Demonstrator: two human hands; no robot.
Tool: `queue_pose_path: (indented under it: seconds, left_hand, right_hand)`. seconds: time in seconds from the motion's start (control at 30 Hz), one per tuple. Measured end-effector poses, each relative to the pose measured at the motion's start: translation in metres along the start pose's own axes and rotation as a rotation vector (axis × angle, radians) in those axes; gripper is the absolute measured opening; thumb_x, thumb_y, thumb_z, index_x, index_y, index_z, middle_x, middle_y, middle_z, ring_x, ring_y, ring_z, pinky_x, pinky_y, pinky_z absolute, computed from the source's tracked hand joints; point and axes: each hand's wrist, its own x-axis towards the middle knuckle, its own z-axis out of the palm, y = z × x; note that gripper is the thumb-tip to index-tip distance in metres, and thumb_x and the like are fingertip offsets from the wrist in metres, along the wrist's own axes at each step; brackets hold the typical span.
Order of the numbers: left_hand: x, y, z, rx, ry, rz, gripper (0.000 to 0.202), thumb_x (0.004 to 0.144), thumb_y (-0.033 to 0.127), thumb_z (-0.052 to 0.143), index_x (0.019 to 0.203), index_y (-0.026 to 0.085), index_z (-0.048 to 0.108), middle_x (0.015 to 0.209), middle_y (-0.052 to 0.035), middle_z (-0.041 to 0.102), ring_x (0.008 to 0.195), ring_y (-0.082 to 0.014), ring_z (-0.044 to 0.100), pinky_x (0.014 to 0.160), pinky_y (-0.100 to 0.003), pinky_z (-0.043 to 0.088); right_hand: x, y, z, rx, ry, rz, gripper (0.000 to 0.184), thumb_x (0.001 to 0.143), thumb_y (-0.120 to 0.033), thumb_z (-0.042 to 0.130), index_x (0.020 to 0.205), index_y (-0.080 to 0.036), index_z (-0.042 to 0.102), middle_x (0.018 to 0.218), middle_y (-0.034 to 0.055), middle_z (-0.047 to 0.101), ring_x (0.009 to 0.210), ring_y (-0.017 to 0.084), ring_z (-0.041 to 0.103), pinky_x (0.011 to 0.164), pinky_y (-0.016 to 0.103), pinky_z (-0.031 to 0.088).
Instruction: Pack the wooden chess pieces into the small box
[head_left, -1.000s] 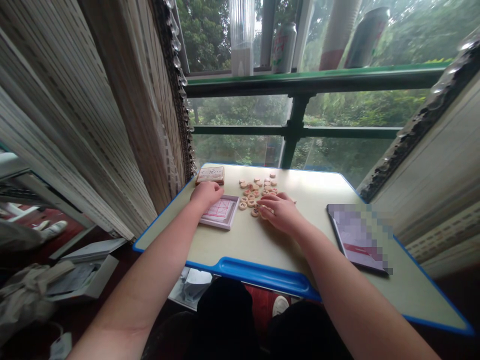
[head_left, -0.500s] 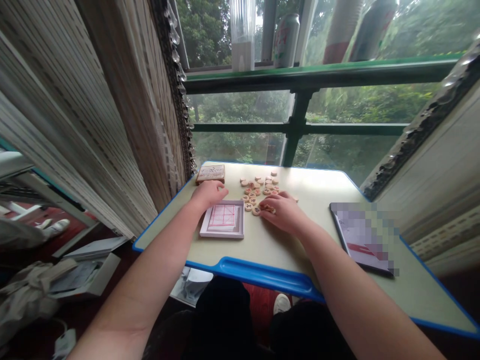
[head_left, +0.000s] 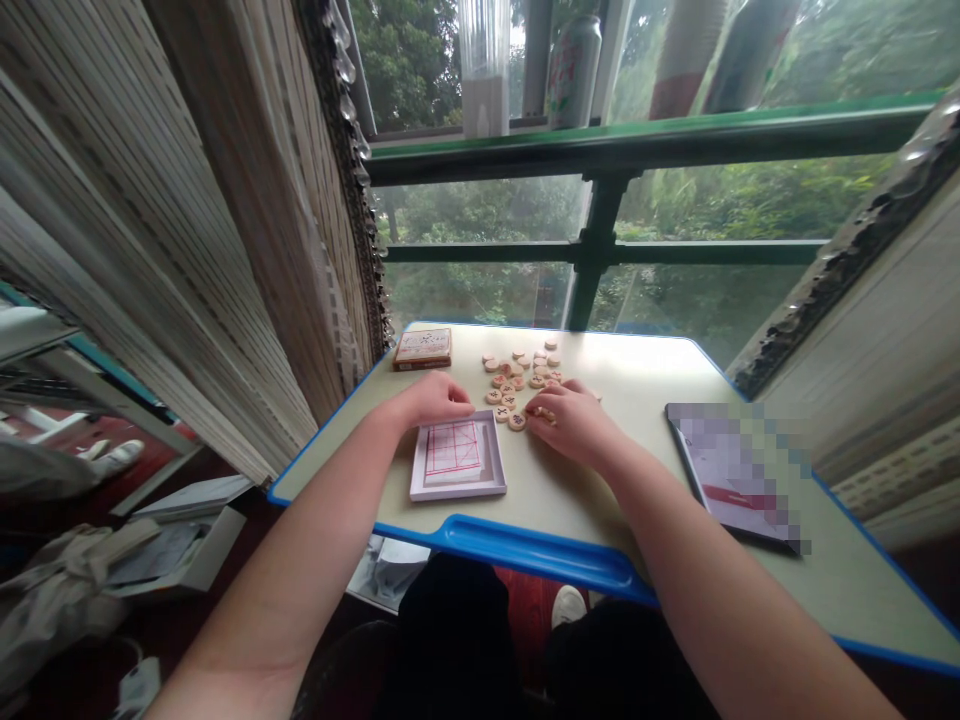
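left hand (head_left: 439, 400): centre of frame, fingers on far rim of white tray (head_left: 457, 492), grip clasped or just resting: cannot tell | right hand (head_left: 574, 422): right of tray, fingers curled onto nearest wooden discs (head_left: 517, 372), grip on one: cannot tell | discs: scattered on table (head_left: 637, 385) above tray | wooden box (head_left: 422, 348): table's upper-left corner

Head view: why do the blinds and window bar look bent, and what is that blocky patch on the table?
In the head view, wide-lens distortion bows the window bar and stretches the blinds toward the edges; daylight through the glass glares on the far edge of the table; the blocky patch is pixelation, not blur; the wooden discs look sharp.
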Motion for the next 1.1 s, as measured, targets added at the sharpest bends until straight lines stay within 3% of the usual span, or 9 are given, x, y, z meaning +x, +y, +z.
queue_pose_path:
  seconds: [0.27,0.6,0.83,1.0,1.1]
  left_hand:
    - [-0.004,-0.001,-0.006,-0.06,-0.242,0.028,0.033,0.063,0.045,0.066,0.073,0.015,0.075,0.065,-0.0008,0.067,0.063,-0.0147,0.055,0.056,-0.023,0.038]
    - [-0.003,0.015,0.01,-0.144,-0.26,0.155,0.033,0.069,0.045,0.063,0.077,0.015,0.075,0.071,-0.0021,0.07,0.067,-0.015,0.058,0.062,-0.023,0.042]
    - [0.002,0.028,0.022,-0.165,-0.164,0.273,0.034,0.072,0.041,0.062,0.085,0.012,0.073,0.08,-0.0054,0.069,0.073,-0.015,0.058,0.064,-0.023,0.042]
    - [-0.003,0.022,0.004,-0.339,-0.398,0.277,0.04,0.069,0.028,0.063,0.106,0.014,0.067,0.09,-0.0049,0.067,0.078,-0.0142,0.057,0.067,-0.023,0.042]
    - [-0.008,0.012,-0.009,-0.352,-0.337,0.23,0.036,0.065,0.022,0.061,0.099,0.015,0.067,0.084,-0.0029,0.065,0.076,-0.0137,0.056,0.066,-0.022,0.041]
  right_hand:
    - [0.0,0.0,0.0,0.024,-0.011,0.005,0.024,0.082,-0.031,0.052,0.093,-0.022,0.071,0.099,0.0057,0.067,0.097,0.026,0.047,0.085,0.036,0.037]
    - [0.005,0.005,0.006,0.037,0.001,0.004,0.023,0.084,-0.02,0.051,0.095,-0.022,0.071,0.1,0.0054,0.069,0.096,0.024,0.049,0.086,0.033,0.037]
    - [0.007,0.008,0.006,0.012,0.024,0.049,0.023,0.083,-0.019,0.05,0.09,-0.023,0.072,0.095,0.0041,0.07,0.089,0.022,0.05,0.079,0.031,0.038]
    - [0.006,0.007,0.008,0.013,0.054,0.025,0.024,0.084,-0.021,0.049,0.09,-0.022,0.072,0.094,0.0038,0.07,0.089,0.023,0.05,0.08,0.032,0.038]
    - [0.006,0.009,0.009,0.034,0.067,0.016,0.027,0.083,-0.015,0.047,0.087,-0.022,0.072,0.094,0.0037,0.07,0.09,0.023,0.05,0.081,0.032,0.039]
